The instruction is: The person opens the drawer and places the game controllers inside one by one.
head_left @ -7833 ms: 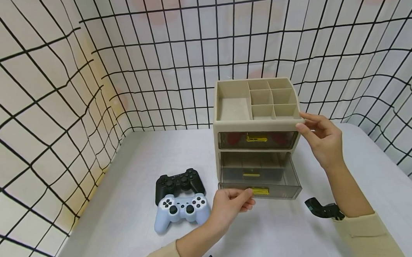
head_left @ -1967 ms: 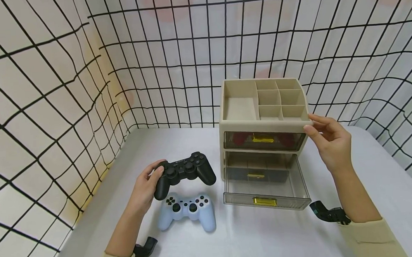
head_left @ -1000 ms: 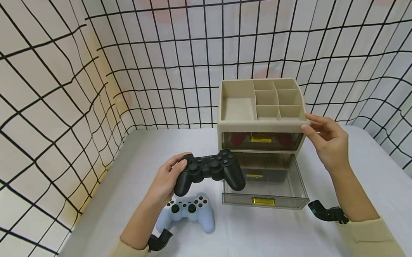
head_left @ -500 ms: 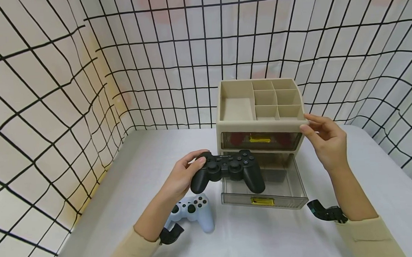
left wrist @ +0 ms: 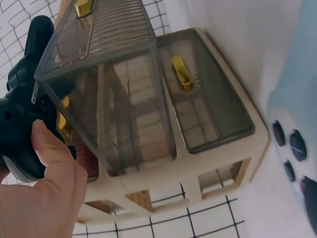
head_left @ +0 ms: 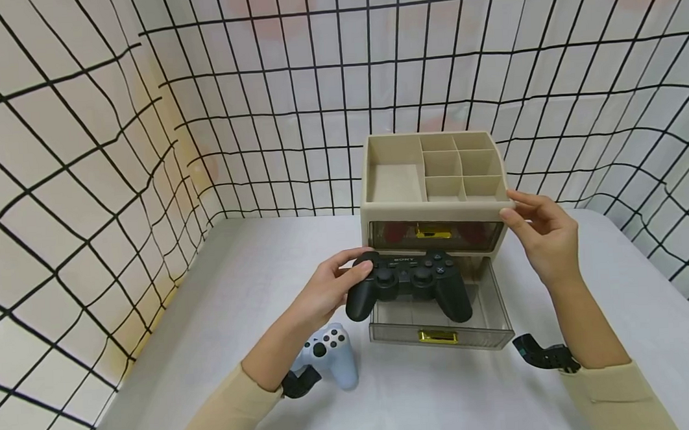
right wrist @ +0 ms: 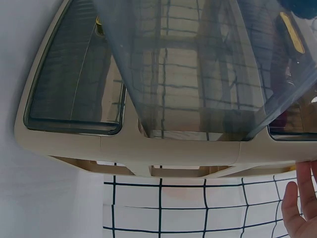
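Observation:
My left hand [head_left: 331, 287] grips a black game controller [head_left: 405, 283] by its left end, thumb on the front. The controller overlaps the pulled-out clear drawer [head_left: 438, 335] of a beige drawer organizer [head_left: 438, 210] in the head view. In the left wrist view the controller [left wrist: 29, 99] shows beside the drawer's corner [left wrist: 119, 109]. My right hand [head_left: 547, 237] holds the organizer's upper right corner, thumb at the front and fingers at the side. A light blue game controller [head_left: 337, 361] lies on the table, partly covered by my left forearm.
The upper drawer [head_left: 398, 235], closed, has red things behind its smoky front. Open compartments [head_left: 392, 183] top the organizer. A black wire grid [head_left: 257, 115] surrounds the white table [head_left: 264, 245] at the back and sides.
Earlier my left hand was at the lower drawer's yellow handle, and the drawer came farther out. It then lifted the black controller from the table and carried it right, over the drawer.

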A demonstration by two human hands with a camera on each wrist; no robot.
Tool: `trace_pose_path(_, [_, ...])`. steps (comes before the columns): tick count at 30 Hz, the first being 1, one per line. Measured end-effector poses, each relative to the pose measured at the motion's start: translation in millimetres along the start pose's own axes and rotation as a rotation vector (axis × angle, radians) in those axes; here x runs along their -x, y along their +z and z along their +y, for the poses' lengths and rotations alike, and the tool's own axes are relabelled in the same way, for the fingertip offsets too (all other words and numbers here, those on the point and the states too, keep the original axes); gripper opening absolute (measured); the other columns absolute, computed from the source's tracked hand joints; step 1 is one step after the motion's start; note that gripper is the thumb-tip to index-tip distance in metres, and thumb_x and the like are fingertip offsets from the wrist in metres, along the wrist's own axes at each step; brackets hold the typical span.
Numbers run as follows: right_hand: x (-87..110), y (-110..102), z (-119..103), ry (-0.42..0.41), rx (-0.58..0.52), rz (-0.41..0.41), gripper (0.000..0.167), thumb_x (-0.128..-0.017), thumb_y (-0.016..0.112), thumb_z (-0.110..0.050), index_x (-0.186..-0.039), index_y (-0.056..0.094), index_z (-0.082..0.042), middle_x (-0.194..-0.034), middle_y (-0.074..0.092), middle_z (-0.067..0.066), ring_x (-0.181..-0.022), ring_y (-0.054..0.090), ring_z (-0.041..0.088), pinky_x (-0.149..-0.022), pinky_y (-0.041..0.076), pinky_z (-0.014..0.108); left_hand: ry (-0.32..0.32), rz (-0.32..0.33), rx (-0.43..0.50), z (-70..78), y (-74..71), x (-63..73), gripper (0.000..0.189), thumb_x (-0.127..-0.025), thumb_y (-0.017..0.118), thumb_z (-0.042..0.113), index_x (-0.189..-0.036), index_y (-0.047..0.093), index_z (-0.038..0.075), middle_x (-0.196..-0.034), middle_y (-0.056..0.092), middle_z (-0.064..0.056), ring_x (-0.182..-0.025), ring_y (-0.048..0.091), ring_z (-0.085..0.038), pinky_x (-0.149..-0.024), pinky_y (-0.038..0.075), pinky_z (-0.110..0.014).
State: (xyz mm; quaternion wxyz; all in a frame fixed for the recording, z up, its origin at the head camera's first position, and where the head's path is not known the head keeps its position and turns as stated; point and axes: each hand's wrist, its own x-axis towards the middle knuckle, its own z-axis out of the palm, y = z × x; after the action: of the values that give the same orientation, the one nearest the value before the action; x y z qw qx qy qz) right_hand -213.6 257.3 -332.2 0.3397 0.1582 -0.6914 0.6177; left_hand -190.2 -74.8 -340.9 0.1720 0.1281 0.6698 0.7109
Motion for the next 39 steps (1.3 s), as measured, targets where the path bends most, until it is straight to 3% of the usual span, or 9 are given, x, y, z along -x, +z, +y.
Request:
trace_pose_path(5, [0.5,1,-1,0.009,0.065,0.001,0.031,-0.086,0.064,0.013,-0.117,0.065,0.008,-0.093,0.069,-0.006,-0.084,0.065,0.006,-0.073,0.05,0.012,0.008,-0.051,-0.026,3.6,7.4,-7.0,0.047,-0.099,0.058,0.018,-0.143,0.047,0.007,-0.118,0.06,-0.022,-0.096,0.065,-0.025,-0.083,0.054,-0.042])
trace_pose_path(10, [0.8,1,-2,0.006,0.109,-0.001,0.031,-0.087,0.064,0.013,-0.117,0.064,0.008,-0.094,0.068,-0.007,-0.085,0.064,0.006,-0.073,0.05,0.012,0.018,-0.063,-0.071,3.6,14.6,-14.6,0.047,-0.097,0.062,0.017,-0.141,0.049,0.009,-0.108,0.062,-0.017,-0.089,0.064,-0.02,-0.079,0.055,-0.036])
trace_pose_path(16, [0.7,1,-1,0.002,0.087,-0.001,0.031,-0.086,0.064,0.013,-0.117,0.064,0.009,-0.093,0.069,-0.007,-0.083,0.065,0.006,-0.072,0.05,0.012,0.096,-0.047,-0.237,0.4,21.4,-17.7,0.047,-0.095,0.066,0.024,-0.139,0.052,0.014,-0.092,0.058,-0.01,-0.075,0.053,-0.016,-0.063,0.043,-0.027])
trace_pose_path(21, [1.1,0,-1,0.007,0.085,0.005,0.031,-0.086,0.064,0.013,-0.117,0.065,0.008,-0.093,0.069,-0.007,-0.084,0.064,0.006,-0.073,0.05,0.012,0.155,-0.039,-0.342,1.7,28.3,-18.0,0.047,-0.094,0.068,0.025,-0.138,0.054,0.014,-0.083,0.056,-0.006,-0.073,0.049,-0.015,-0.059,0.042,-0.026])
trace_pose_path(32, [1.4,0,-1,0.006,0.145,0.007,0.031,-0.087,0.064,0.011,-0.118,0.064,0.007,-0.093,0.068,-0.009,-0.085,0.064,0.005,-0.073,0.05,0.012,0.205,-0.064,-0.508,3.2,42.7,-19.1,0.049,-0.093,0.069,0.029,-0.136,0.055,0.012,-0.084,0.051,-0.003,-0.077,0.048,-0.015,-0.06,0.041,-0.025])
trace_pose_path(39, [1.1,0,0,0.0,0.104,0.005,0.031,-0.086,0.064,0.013,-0.117,0.064,0.008,-0.094,0.069,-0.008,-0.085,0.064,0.006,-0.072,0.05,0.012,0.209,-0.06,-0.567,-2.3,50.3,-22.1,0.05,-0.092,0.07,0.031,-0.136,0.055,0.014,-0.084,0.056,0.0,-0.077,0.051,-0.013,-0.061,0.045,-0.024])
